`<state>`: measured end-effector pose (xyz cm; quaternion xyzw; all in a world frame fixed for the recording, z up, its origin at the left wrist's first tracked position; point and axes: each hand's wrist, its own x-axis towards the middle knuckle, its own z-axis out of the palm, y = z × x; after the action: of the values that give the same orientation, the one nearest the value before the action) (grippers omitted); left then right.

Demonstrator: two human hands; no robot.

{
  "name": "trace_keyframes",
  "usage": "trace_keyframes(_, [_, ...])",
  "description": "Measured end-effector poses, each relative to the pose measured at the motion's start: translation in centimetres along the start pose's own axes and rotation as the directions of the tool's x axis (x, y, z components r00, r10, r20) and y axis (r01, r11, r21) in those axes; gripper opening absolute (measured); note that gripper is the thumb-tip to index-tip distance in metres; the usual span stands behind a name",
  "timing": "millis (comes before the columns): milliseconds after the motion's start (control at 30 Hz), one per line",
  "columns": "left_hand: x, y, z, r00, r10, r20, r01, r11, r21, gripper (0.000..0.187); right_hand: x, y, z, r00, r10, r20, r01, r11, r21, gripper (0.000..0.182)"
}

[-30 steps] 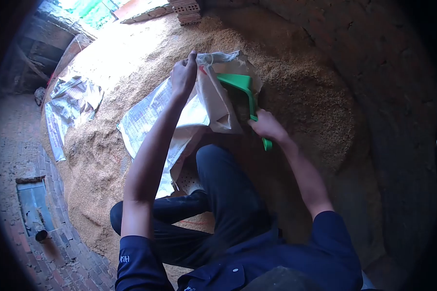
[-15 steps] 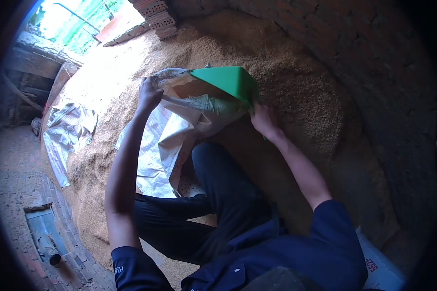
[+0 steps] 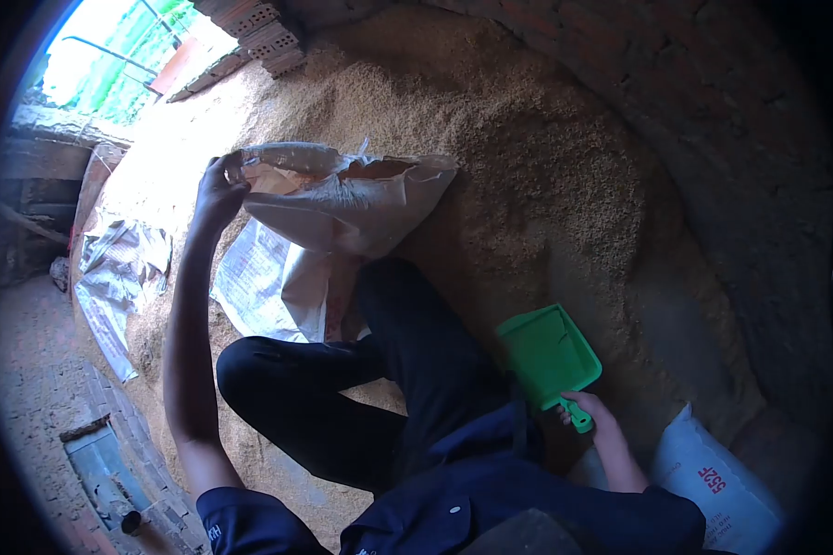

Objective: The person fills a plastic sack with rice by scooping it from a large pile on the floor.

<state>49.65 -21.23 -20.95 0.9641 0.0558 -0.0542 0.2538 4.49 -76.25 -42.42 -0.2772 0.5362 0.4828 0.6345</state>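
Observation:
My left hand (image 3: 220, 192) is closed on the rim of a white woven sack (image 3: 352, 217), holding its mouth up at the left end. The sack's opening gapes, and some brown contents show inside. Down at my right side, my right hand (image 3: 590, 413) grips the handle of a green dustpan-like scoop (image 3: 551, 356). The scoop sits low beside my right leg, over the grain, and no heap shows in it. A large pile of golden-brown grain (image 3: 546, 194) surrounds the sack and my legs.
Another white sack (image 3: 125, 277) lies crumpled at the left. A white sack with red print (image 3: 717, 481) stands at lower right. Stacked hollow bricks (image 3: 259, 37) are beside the bright opening. A brick wall (image 3: 731, 120) curves along the right.
The green scoop has left the sack's mouth and moved down and right with my right hand. My left hand has shifted slightly left, still holding the sack rim.

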Motion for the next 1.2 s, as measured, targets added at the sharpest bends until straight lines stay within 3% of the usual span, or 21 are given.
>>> trace_keyframes(33, [-0.4, 0.7, 0.7, 0.996, 0.089, -0.002, -0.089, 0.996, -0.014, 0.048, 1.0, 0.8, 0.8, 1.0, -0.003, 0.001, 0.003, 1.0, 0.007, 0.02])
trace_keyframes(133, [-1.3, 3.5, 2.4, 0.993, 0.117, 0.023, -0.119, 0.988, 0.097, 0.052, 2.4, 1.5, 2.9, 0.969, -0.246, 0.005, 0.238, 0.942, 0.239, 0.021])
trace_keyframes(200, [-0.9, 3.0, 3.6, 0.988, 0.155, 0.019, -0.156, 0.986, 0.061, 0.048, 1.8, -0.7, 3.6, 0.996, -0.069, 0.064, 0.06, 0.988, 0.139, 0.021])
trace_keyframes(267, [-0.8, 3.3, 4.9, 0.981, 0.19, -0.045, -0.189, 0.981, 0.033, 0.045, 3.8, -2.8, 5.2, 0.989, -0.138, 0.056, 0.129, 0.982, 0.137, 0.02])
trace_keyframes(367, [-1.7, 5.8, 5.3, 0.99, 0.082, -0.115, -0.057, 0.977, 0.206, 0.05, 8.3, -7.7, 9.6, 0.958, -0.256, 0.128, 0.241, 0.963, 0.121, 0.019])
trace_keyframes(433, [-2.3, 6.1, 5.5, 0.983, 0.055, -0.177, -0.011, 0.971, 0.241, 0.046, 9.6, -10.8, 14.2, 0.876, -0.481, 0.031, 0.458, 0.852, 0.252, 0.02])
trace_keyframes(500, [-2.2, 5.4, 5.5, 0.978, 0.056, -0.2, -0.007, 0.971, 0.238, 0.042, 12.5, -17.3, 18.1, 0.855, -0.482, 0.193, 0.478, 0.876, 0.069, 0.019])
trace_keyframes(567, [-1.6, 3.6, 5.7, 0.966, 0.165, -0.198, -0.122, 0.969, 0.214, 0.041, 17.4, -22.7, 20.3, 0.806, -0.468, 0.362, 0.398, 0.882, 0.253, 0.019])
trace_keyframes(633, [-1.5, 3.7, 5.5, 0.989, 0.118, -0.094, -0.102, 0.981, 0.162, 0.05, 18.6, -26.9, 23.5, 0.76, -0.52, 0.389, 0.366, 0.838, 0.404, 0.018])
trace_keyframes(733, [-1.6, 4.5, 5.7, 0.995, 0.097, 0.007, -0.097, 0.979, 0.177, 0.06, 19.9, -31.2, 27.0, 0.735, -0.578, 0.355, 0.431, 0.802, 0.415, 0.016])
trace_keyframes(767, [-1.7, 4.6, 5.9, 0.991, 0.122, 0.061, -0.128, 0.984, 0.121, 0.063, 19.9, -31.1, 27.3, 0.734, -0.576, 0.359, 0.431, 0.804, 0.41, 0.016])
trace_keyframes(833, [-1.8, 4.9, 5.8, 0.978, 0.139, 0.153, -0.149, 0.987, 0.056, 0.074, 19.8, -30.8, 28.5, 0.688, -0.701, 0.187, 0.671, 0.713, 0.203, 0.013])
trace_keyframes(1000, [-0.3, 4.0, 8.0, 0.971, 0.155, 0.184, -0.181, 0.974, 0.136, 0.084, 15.2, -29.0, 26.0, 0.688, -0.651, 0.321, 0.63, 0.755, 0.179, 0.013])
trace_keyframes(1067, [0.4, 4.0, 8.8, 0.967, 0.159, 0.199, -0.162, 0.987, 0.0, 0.083, 13.1, -29.3, 25.0, 0.707, -0.637, 0.307, 0.641, 0.761, 0.101, 0.015])
trace_keyframes(1200, [2.6, 3.9, 10.4, 0.967, 0.194, 0.166, -0.187, 0.98, -0.062, 0.087, 5.8, -29.9, 24.7, 0.666, -0.685, 0.297, 0.734, 0.672, -0.098, 0.016])
